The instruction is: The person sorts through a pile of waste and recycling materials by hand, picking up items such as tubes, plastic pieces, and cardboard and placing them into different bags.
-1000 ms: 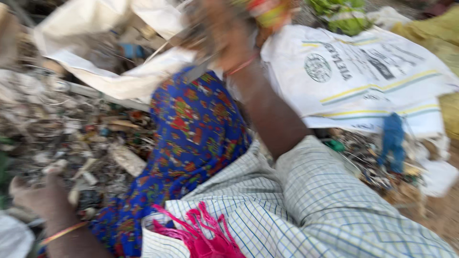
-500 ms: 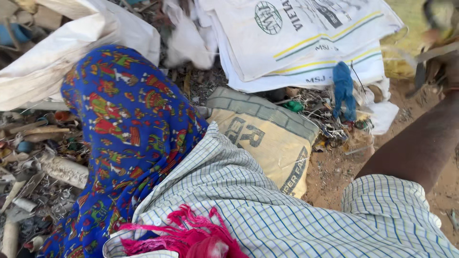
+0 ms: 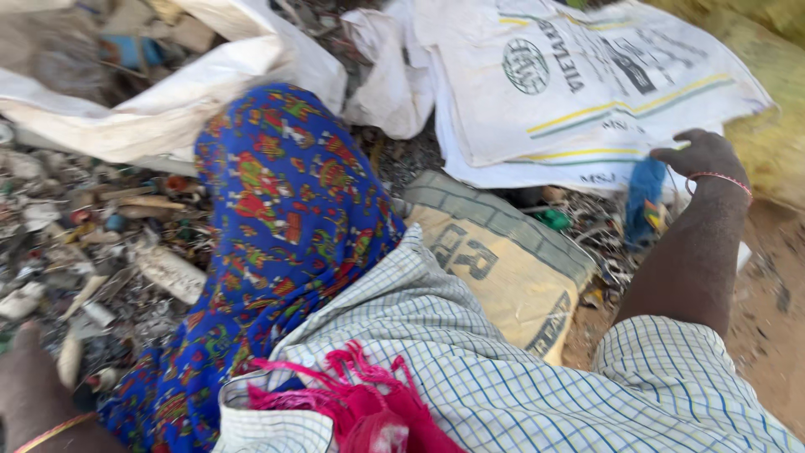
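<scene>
Reaching right hand [image 3: 700,155] curled on woven white sack [image 3: 587,84], left hand [image 3: 29,386] grip unclear

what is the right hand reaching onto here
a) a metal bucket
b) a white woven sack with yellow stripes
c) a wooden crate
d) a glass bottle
b: the right hand rests with fingers spread on the edge of the white sack, just above a blue scrap; no bucket, glass bottle or crate shows near it.
</scene>
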